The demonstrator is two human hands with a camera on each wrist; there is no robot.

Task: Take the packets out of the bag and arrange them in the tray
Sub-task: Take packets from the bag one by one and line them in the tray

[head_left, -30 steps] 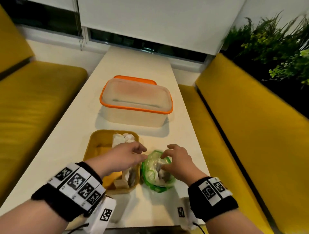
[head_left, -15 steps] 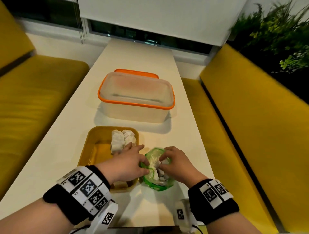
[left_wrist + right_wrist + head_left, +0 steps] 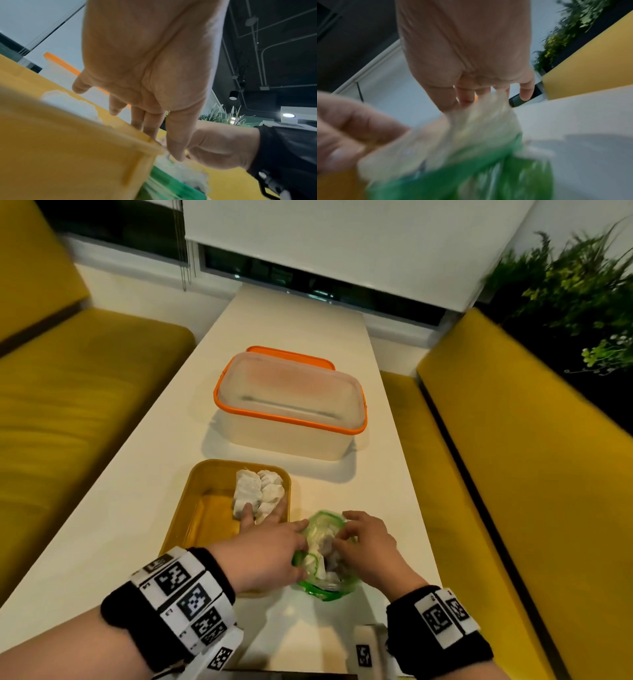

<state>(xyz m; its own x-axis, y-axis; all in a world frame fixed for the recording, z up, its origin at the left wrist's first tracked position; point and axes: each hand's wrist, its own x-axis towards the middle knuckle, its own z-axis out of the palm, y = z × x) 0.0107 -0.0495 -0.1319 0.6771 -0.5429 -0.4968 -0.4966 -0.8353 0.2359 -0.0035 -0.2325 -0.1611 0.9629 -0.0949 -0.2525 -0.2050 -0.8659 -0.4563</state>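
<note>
The tray [image 3: 178,529] sits on the desk [image 3: 137,508], white packets [image 3: 258,494] piled in its far right corner, just beyond the left hand [image 3: 263,553]. That grip pinches the bag [image 3: 322,587] rim with thumb and forefinger, other fingers straight over the tray. Right of it, the right hand [image 3: 366,546] pinches the bag's opposite rim. A lidded box [image 3: 291,419] stands farther off.

Bag [image 3: 471,162] blurred — packets [image 3: 325,556] inside indistinct, tray [image 3: 205,508] pt. hidden.
</note>
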